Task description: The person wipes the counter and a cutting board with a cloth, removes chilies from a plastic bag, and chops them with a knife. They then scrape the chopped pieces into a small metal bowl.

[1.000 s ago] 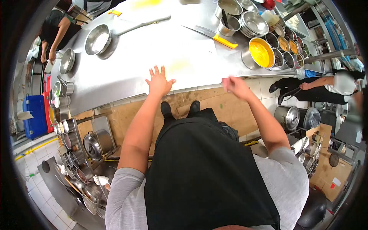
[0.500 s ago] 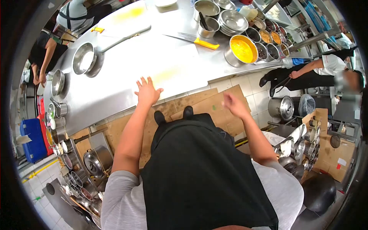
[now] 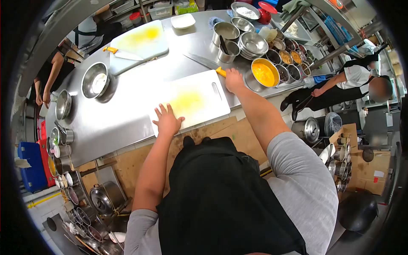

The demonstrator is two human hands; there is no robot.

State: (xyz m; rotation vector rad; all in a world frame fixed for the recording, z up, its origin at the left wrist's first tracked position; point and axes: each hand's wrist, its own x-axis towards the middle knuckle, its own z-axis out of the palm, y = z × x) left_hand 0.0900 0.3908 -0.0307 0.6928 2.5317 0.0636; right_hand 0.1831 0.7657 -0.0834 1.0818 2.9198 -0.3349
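Note:
A white cutting board with a yellow stain on its middle lies at the table's near edge. My left hand rests flat on its lower left part, fingers spread. Beyond the board's upper right corner, my right hand is closed around the yellow handle of a knife. The knife's long blade points away to the left along the tabletop. Close to my right hand stands a metal pot of orange-yellow liquid.
A second stained board holds another yellow-handled knife. Metal bowls stand at left. Stacked bowls and several ingredient tins crowd the right. One co-worker stands at right, others at upper left. Cardboard covers the floor.
My right hand has moved from above the floor up to the table and closed on the knife's handle. My left hand stays on the cutting board. The camera view has tilted somewhat.

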